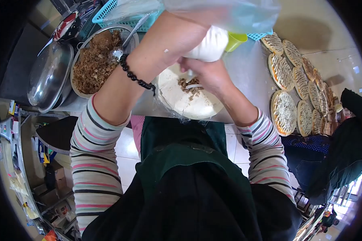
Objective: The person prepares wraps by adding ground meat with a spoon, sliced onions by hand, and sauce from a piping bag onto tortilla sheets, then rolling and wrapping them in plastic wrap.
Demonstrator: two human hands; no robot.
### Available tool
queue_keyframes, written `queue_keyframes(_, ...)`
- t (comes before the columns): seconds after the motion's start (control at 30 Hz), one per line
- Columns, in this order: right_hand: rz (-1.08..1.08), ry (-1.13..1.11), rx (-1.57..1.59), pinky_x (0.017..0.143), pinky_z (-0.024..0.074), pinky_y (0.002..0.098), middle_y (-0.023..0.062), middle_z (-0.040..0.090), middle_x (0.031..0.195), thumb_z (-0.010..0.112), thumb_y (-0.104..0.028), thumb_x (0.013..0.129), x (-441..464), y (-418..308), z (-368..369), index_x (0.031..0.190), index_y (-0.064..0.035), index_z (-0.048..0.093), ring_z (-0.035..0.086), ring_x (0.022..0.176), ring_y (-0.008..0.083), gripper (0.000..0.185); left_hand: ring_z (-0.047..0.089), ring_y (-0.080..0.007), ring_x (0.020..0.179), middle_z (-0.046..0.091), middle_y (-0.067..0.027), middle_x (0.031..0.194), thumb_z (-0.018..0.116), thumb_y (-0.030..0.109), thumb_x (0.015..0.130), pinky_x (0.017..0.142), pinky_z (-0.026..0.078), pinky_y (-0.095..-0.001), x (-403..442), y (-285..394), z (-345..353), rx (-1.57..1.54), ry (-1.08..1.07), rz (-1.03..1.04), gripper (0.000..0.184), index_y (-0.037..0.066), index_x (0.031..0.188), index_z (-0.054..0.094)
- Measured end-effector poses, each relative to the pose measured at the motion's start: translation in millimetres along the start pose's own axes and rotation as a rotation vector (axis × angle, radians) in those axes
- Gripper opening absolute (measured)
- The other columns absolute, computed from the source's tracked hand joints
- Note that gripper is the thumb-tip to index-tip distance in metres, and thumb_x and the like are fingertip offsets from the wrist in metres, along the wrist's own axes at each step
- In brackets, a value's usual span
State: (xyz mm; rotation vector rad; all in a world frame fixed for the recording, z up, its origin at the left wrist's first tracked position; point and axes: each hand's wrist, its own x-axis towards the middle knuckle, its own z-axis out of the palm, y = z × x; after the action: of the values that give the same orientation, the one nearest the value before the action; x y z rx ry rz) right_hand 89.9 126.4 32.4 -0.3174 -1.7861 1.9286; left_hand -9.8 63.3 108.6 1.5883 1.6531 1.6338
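My left hand (211,18) closes round the upper part of a clear plastic piping bag (211,45) filled with something white. Loose plastic drapes over this hand, so its fingers are mostly hidden. Lower down, my right hand (209,76) is wrapped about the narrow end of the same bag. Beneath it lies a round, pale flatbread (171,90) on a clear plastic sheet. A small heap of brown minced filling (185,85) sits on the bread's middle, with a white streak of sauce (194,86) across it.
At left stand a bowl of brown filling (90,72) with a metal spoon (136,30) and a shiny metal lid (50,76). Blue baskets (106,12) and a yellow-green cup (236,41) are behind. Several topped flatbreads (283,112) lie at right, near another person's dark clothing (330,156).
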Motion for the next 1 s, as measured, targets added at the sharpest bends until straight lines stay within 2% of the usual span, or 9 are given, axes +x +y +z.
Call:
queue_keyframes(0.33,-0.016,0.151,0.077,0.057,0.0431,0.0295,0.0086,0.057,0.076,0.057,0.01,0.074,-10,0,-4,0.094,0.0027,0.055,0.055,0.064,0.0188,0.022,0.06,-0.0224,0.059,0.058,-0.0075,0.067,0.054,0.019,0.087,0.05,0.047,-0.0359,2,10,10,-0.494,-0.119,-0.315,0.016,0.005,0.081,0.059)
queue_keyframes(0.4,0.008,0.116,0.147,0.057,0.043,0.0295,0.0091,0.057,0.076,0.055,0.011,0.073,-11,9,-9,0.093,0.0035,0.054,0.055,0.065,0.0189,0.022,0.063,-0.0136,0.081,0.066,-0.008,0.095,0.058,0.014,0.09,0.067,0.051,-0.0235,2,24,2,-0.658,-0.029,-0.521,0.024,-0.004,0.105,0.062)
queue_keyframes(0.47,-0.351,0.061,-0.518,0.056,0.0412,0.0287,0.0088,0.056,0.074,0.053,0.009,0.075,-20,12,-34,0.094,0.0027,0.053,0.054,0.062,0.0182,0.02,0.063,-0.0129,0.079,0.066,-0.0071,0.094,0.058,0.016,0.09,0.064,0.051,-0.0235,-4,14,4,-0.638,-0.078,-0.516,0.025,-0.003,0.105,0.062)
queue_keyframes(0.53,-0.028,0.219,-0.015,0.056,0.0391,0.0252,0.0069,0.056,0.072,0.053,0.007,0.072,-26,-2,-45,0.082,0.0028,0.056,0.052,0.062,0.0142,0.011,0.063,-0.0124,0.076,0.066,-0.006,0.093,0.059,0.019,0.09,0.061,0.05,-0.0234,-7,-1,13,-0.501,-0.289,-0.204,0.027,-0.003,0.105,0.063)
queue_keyframes(0.67,-0.162,0.191,-0.145,0.053,0.0386,0.027,0.0074,0.055,0.07,0.052,0.009,0.073,-18,-1,-32,0.088,0.0034,0.055,0.049,0.059,0.0145,0.015,0.062,-0.014,0.075,0.065,-0.0062,0.09,0.059,0.021,0.089,0.063,0.051,-0.0237,19,9,-14,-1.161,-0.731,-0.394,0.026,-0.001,0.102,0.062)
queue_keyframes(0.7,-0.258,0.141,-0.33,0.051,0.0382,0.0282,0.0076,0.054,0.069,0.052,0.009,0.075,-12,-2,-17,0.09,0.0035,0.053,0.049,0.057,0.015,0.017,0.063,-0.0146,0.076,0.065,-0.0072,0.089,0.058,0.02,0.09,0.066,0.051,-0.0237,10,12,11,-0.724,-0.115,-0.349,0.024,-0.001,0.102,0.062)
queue_keyframes(0.73,-0.045,0.246,0.139,0.049,0.0381,0.0299,0.0079,0.055,0.067,0.055,0.01,0.072,-9,-6,1,0.085,0.0046,0.054,0.049,0.055,0.016,0.014,0.063,-0.0146,0.076,0.065,-0.0072,0.089,0.058,0.02,0.09,0.066,0.051,-0.0237,10,12,9,-0.721,-0.118,-0.35,0.024,-0.001,0.102,0.062)
queue_keyframes(0.87,-0.014,0.251,0.095,0.049,0.0373,0.0286,0.0067,0.052,0.062,0.053,0.007,0.076,-2,-4,-6,0.08,0.0045,0.053,0.048,0.053,0.0165,0.005,0.063,-0.0146,0.076,0.065,-0.008,0.09,0.057,0.02,0.09,0.066,0.05,-0.0232,9,8,-1,-0.794,-0.045,-0.384,0.026,-0.001,0.104,0.062)
queue_keyframes(1.0,-0.023,0.234,0.123,0.049,0.0339,0.0283,0.004,0.049,0.067,0.05,0.006,0.08,-12,-1,-46,0.088,-0.0013,0.049,0.041,0.053,0.0113,0.011,0.062,-0.0164,0.082,0.064,-0.0074,0.097,0.058,0.017,0.09,0.069,0.05,-0.0253,23,-4,1,-1.219,-0.749,-0.334,0.025,-0.003,0.104,0.063)
